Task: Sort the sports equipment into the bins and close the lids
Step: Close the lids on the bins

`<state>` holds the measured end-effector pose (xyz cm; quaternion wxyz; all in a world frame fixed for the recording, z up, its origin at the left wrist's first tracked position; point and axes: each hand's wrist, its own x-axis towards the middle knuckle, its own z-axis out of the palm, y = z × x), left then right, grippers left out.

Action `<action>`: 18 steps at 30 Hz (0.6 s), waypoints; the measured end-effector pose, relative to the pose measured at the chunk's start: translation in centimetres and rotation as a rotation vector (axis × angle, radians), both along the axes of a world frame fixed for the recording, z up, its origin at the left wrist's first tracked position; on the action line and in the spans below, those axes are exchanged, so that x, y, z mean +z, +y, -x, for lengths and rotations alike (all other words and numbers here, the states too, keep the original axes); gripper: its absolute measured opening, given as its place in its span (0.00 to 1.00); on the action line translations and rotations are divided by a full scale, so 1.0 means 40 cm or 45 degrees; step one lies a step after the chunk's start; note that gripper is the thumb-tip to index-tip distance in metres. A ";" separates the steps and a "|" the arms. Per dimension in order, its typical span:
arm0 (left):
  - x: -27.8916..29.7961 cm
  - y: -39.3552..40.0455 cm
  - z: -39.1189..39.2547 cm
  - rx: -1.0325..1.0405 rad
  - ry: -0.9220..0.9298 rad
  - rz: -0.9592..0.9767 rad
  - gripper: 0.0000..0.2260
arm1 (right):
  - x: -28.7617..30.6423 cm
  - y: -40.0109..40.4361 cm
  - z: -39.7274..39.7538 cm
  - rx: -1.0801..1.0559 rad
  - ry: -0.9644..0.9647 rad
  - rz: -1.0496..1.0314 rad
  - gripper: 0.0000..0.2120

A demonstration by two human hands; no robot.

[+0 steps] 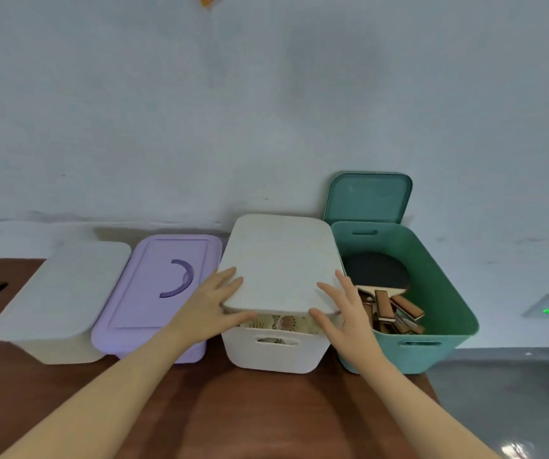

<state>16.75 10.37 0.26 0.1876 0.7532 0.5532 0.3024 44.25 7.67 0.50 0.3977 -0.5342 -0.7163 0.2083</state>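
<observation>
Both hands hold the white lid (pixel 279 260) over the middle white bin (pixel 276 354). My left hand (pixel 215 303) pinches its front-left corner, fingers on top and thumb under the edge. At the front-right corner my right hand (pixel 346 313) grips it the same way. The lid's front edge stands a little above the rim, and something patterned (pixel 283 323) shows through the gap. To the right, the green bin (pixel 438 293) is open and holds table tennis paddles (pixel 377 271) with wooden handles. Its green lid (pixel 369 198) leans upright against the wall behind it.
A purple bin (pixel 160 283) with a handle and a white bin (pixel 64 286) stand at the left with their lids on. All the bins line the back of a brown table (pixel 250 409) against a grey wall. Grey floor lies to the right.
</observation>
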 end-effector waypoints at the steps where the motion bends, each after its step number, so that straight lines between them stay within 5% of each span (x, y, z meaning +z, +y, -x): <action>1: -0.018 -0.006 0.005 -0.004 0.051 0.028 0.53 | -0.016 -0.011 0.001 0.002 -0.018 0.028 0.23; 18: -0.063 -0.044 0.001 -0.076 0.187 -0.015 0.52 | -0.065 -0.053 -0.008 0.014 -0.344 0.210 0.25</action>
